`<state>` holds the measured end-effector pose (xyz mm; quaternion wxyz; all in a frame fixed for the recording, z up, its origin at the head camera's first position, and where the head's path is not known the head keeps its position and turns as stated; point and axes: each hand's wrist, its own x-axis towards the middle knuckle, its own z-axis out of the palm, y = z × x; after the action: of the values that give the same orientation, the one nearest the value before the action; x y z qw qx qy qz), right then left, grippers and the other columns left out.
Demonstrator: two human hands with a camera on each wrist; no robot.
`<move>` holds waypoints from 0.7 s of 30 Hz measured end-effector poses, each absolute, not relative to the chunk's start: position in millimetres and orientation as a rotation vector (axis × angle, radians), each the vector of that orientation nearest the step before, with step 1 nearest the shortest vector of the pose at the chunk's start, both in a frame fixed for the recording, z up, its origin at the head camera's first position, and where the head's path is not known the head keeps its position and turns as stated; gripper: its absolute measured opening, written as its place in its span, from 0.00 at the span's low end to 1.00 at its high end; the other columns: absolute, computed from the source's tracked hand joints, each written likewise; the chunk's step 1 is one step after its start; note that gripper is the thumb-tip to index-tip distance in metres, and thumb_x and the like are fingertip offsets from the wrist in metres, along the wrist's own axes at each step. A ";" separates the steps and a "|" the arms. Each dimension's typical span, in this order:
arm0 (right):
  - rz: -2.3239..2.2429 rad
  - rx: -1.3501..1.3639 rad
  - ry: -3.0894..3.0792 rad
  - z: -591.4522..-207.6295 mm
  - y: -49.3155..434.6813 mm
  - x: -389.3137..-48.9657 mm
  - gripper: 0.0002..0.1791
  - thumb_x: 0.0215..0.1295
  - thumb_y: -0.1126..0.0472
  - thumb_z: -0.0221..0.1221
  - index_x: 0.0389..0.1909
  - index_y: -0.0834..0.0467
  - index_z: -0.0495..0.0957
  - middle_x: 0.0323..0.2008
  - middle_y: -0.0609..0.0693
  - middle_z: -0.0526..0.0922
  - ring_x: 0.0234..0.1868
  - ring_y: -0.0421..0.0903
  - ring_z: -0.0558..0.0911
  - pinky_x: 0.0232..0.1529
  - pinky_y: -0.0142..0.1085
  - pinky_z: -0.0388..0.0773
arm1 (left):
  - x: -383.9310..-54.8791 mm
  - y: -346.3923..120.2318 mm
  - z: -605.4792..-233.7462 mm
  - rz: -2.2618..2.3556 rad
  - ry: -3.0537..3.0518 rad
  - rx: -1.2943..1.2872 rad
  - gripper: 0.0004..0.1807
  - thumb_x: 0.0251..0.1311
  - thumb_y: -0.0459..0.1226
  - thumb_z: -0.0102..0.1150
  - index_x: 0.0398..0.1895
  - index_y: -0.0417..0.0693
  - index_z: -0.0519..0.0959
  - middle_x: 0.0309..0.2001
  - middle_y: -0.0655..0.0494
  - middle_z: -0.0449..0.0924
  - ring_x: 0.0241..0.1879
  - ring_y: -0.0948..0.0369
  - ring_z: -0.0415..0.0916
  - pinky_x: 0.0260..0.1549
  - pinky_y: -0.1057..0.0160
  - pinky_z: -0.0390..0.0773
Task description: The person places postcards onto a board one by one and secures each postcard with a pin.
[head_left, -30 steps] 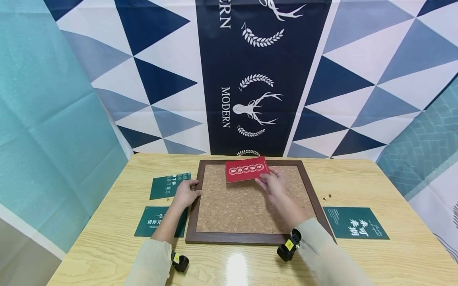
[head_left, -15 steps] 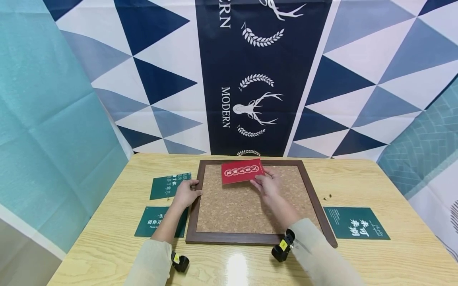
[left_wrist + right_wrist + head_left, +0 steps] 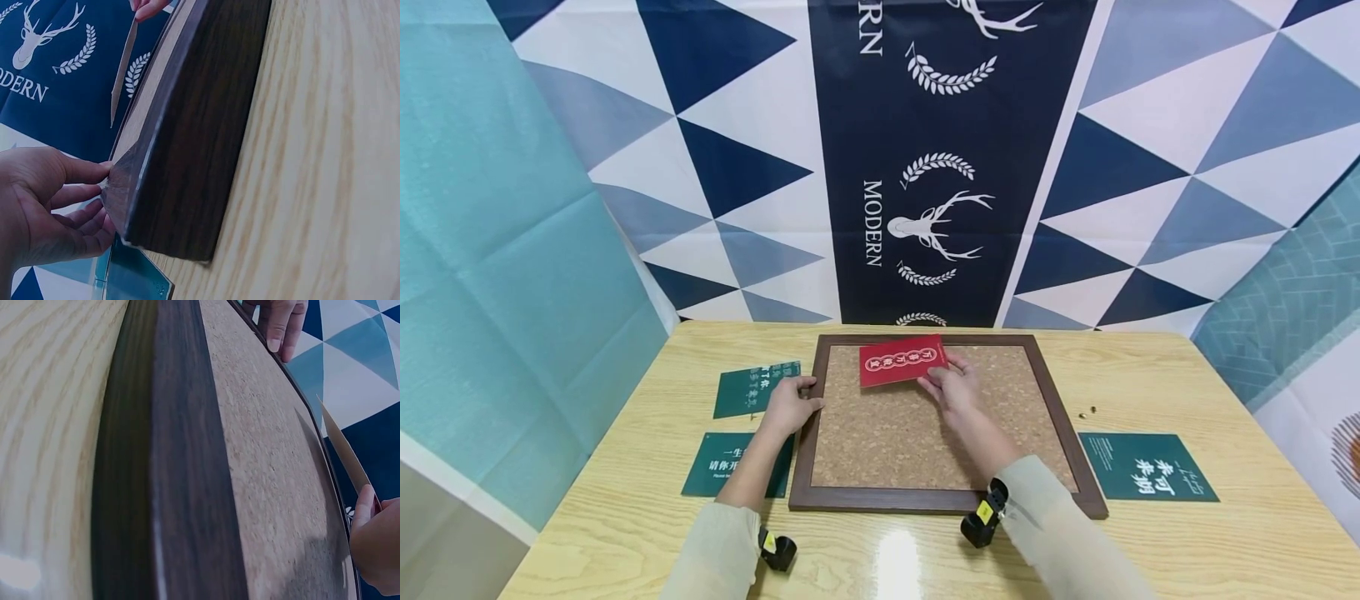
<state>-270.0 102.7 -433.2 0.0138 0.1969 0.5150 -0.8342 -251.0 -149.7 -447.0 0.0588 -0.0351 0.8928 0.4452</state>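
My right hand (image 3: 957,388) pinches a red card (image 3: 901,360) with pale lettering by its right end. The card is held tilted over the upper part of a cork board (image 3: 910,442) in a dark brown frame (image 3: 895,500). In the right wrist view the card (image 3: 345,450) shows nearly edge-on, with a gap between it and the cork. My left hand (image 3: 792,408) rests its thumb and fingertips against the outer left side of the frame. Up close in the left wrist view, those fingertips (image 3: 103,170) meet the frame near its corner.
Two green cards (image 3: 737,400) lie left of the board, partly covered by my left hand and forearm. Another green card (image 3: 1148,468) lies to the right. Small brass-coloured bits (image 3: 1082,415) sit on the wooden table (image 3: 1150,375). A patterned cloth (image 3: 925,167) hangs behind.
My right hand has carried the red card a little to the left and slightly lower over the cork board. My left hand stays at the frame's left side.
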 end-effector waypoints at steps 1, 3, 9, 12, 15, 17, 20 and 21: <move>-2.596 0.618 1.608 -433.7 102.1 -270.1 0.32 0.59 0.79 0.47 0.65 0.63 0.54 0.52 0.59 0.70 0.29 0.39 0.81 0.38 0.30 0.82 | -251.1 -149.7 -446.8 1.350 2.704 -0.108 0.25 0.60 0.33 0.58 0.61 0.38 0.70 0.61 0.40 0.70 0.58 0.46 0.69 0.50 0.49 0.75; -2.596 0.630 1.609 -434.6 100.4 -270.3 0.32 0.59 0.79 0.47 0.65 0.63 0.55 0.51 0.58 0.70 0.29 0.39 0.81 0.37 0.30 0.82 | -250.9 -149.7 -446.5 1.349 2.705 -0.107 0.25 0.60 0.33 0.58 0.61 0.38 0.70 0.61 0.40 0.70 0.58 0.46 0.69 0.50 0.49 0.75; -2.599 0.631 1.620 -437.0 96.5 -270.6 0.32 0.58 0.79 0.47 0.64 0.64 0.53 0.48 0.56 0.67 0.30 0.40 0.80 0.38 0.30 0.82 | -249.9 -150.3 -446.1 1.355 2.703 -0.099 0.25 0.60 0.33 0.58 0.61 0.38 0.70 0.61 0.40 0.70 0.58 0.45 0.69 0.51 0.48 0.75; -2.594 0.638 1.637 -437.6 95.6 -270.0 0.31 0.58 0.80 0.47 0.64 0.66 0.54 0.48 0.56 0.67 0.29 0.40 0.80 0.39 0.31 0.82 | -249.5 -150.4 -446.0 1.359 2.703 -0.093 0.25 0.59 0.32 0.58 0.61 0.37 0.70 0.61 0.40 0.70 0.59 0.45 0.68 0.51 0.48 0.74; -2.588 0.635 1.650 -438.1 95.4 -269.5 0.31 0.58 0.79 0.47 0.65 0.66 0.54 0.49 0.56 0.66 0.29 0.40 0.80 0.40 0.31 0.82 | -249.6 -150.4 -446.3 1.362 2.705 -0.090 0.25 0.59 0.32 0.58 0.61 0.37 0.70 0.61 0.40 0.70 0.58 0.45 0.69 0.51 0.48 0.75; -2.581 0.633 1.656 -438.7 95.3 -269.6 0.31 0.59 0.79 0.47 0.65 0.66 0.55 0.49 0.56 0.66 0.30 0.40 0.80 0.41 0.31 0.81 | -249.8 -150.4 -446.7 1.362 2.706 -0.088 0.25 0.59 0.32 0.58 0.61 0.37 0.70 0.61 0.40 0.70 0.58 0.45 0.69 0.51 0.48 0.75; -2.560 0.630 1.676 -440.0 94.8 -270.6 0.29 0.60 0.78 0.48 0.63 0.66 0.56 0.49 0.57 0.68 0.30 0.40 0.80 0.40 0.31 0.82 | -250.0 -150.2 -446.9 1.360 2.707 -0.091 0.25 0.59 0.32 0.58 0.61 0.37 0.70 0.61 0.39 0.70 0.58 0.45 0.69 0.50 0.49 0.75; -2.555 0.627 1.683 -440.5 94.7 -270.9 0.28 0.61 0.77 0.49 0.63 0.66 0.56 0.49 0.57 0.69 0.29 0.40 0.80 0.40 0.32 0.82 | -250.1 -150.1 -446.8 1.360 2.707 -0.093 0.25 0.59 0.32 0.58 0.61 0.37 0.70 0.61 0.39 0.70 0.58 0.45 0.69 0.50 0.49 0.75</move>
<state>-270.9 94.7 -440.5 0.0094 0.2007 0.5388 -0.8181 -250.1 -150.1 -446.8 0.0552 -0.0307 0.8917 0.4481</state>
